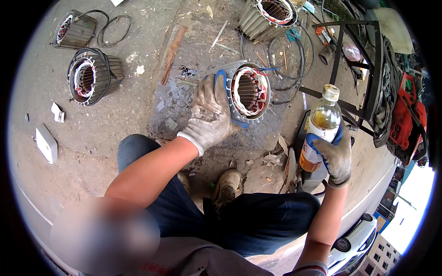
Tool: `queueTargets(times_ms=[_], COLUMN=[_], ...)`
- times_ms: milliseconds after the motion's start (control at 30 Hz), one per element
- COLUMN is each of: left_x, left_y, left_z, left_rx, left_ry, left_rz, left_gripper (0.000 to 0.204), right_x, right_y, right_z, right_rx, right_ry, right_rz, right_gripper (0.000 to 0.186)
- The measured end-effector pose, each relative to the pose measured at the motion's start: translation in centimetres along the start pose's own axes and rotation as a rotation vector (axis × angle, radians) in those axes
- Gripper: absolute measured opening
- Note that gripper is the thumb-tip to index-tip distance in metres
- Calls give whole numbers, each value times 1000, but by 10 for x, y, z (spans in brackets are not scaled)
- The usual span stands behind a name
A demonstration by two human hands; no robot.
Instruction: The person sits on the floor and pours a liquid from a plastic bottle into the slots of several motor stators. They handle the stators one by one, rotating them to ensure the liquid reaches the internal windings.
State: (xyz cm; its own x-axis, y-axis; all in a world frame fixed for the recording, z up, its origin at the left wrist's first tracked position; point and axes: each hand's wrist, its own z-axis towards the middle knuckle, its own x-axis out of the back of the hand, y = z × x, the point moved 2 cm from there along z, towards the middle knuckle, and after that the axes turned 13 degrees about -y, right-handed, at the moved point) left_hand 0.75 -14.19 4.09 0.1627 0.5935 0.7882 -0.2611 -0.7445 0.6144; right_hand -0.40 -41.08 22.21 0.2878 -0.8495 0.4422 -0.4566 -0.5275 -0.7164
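In front of me a motor stator [262,108] stands on the stained ground, its open end showing white-laced windings [235,92] and red insulation. My left hand [209,108], in a grey work glove with blue coating, is closed round the stator's left side. Off to the right, my right hand [336,154] wears the same kind of glove and grips a clear bottle [324,120]. The bottle is upright with a slight tilt and holds amber liquid. A pale cap or cover sits over its neck; I cannot tell whether it is sealed.
More stators lie around: one [113,69] and another [85,34] at the left, and one [251,23] at the far side. Black cable [301,60] coils beyond my stator. A metal frame [340,41] and red machine [407,115] stand right. A wood strip [175,53] lies left.
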Motion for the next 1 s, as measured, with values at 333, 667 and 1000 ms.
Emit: queueTargets(times_ms=[333, 667, 1000], left_x=[-1, -10, -8], left_y=[3, 10, 15], left_z=[5, 5, 9], left_rx=[61, -66, -35], left_ry=[-47, 88, 26], left_rz=[13, 118, 105], left_gripper=[149, 145, 142], right_x=[-12, -18, -19], right_y=[17, -2, 3], right_z=[18, 21, 24], right_rx=[43, 27, 36], right_ry=[-75, -49, -26], right_rz=[-703, -983, -1060], right_gripper=[85, 85, 83])
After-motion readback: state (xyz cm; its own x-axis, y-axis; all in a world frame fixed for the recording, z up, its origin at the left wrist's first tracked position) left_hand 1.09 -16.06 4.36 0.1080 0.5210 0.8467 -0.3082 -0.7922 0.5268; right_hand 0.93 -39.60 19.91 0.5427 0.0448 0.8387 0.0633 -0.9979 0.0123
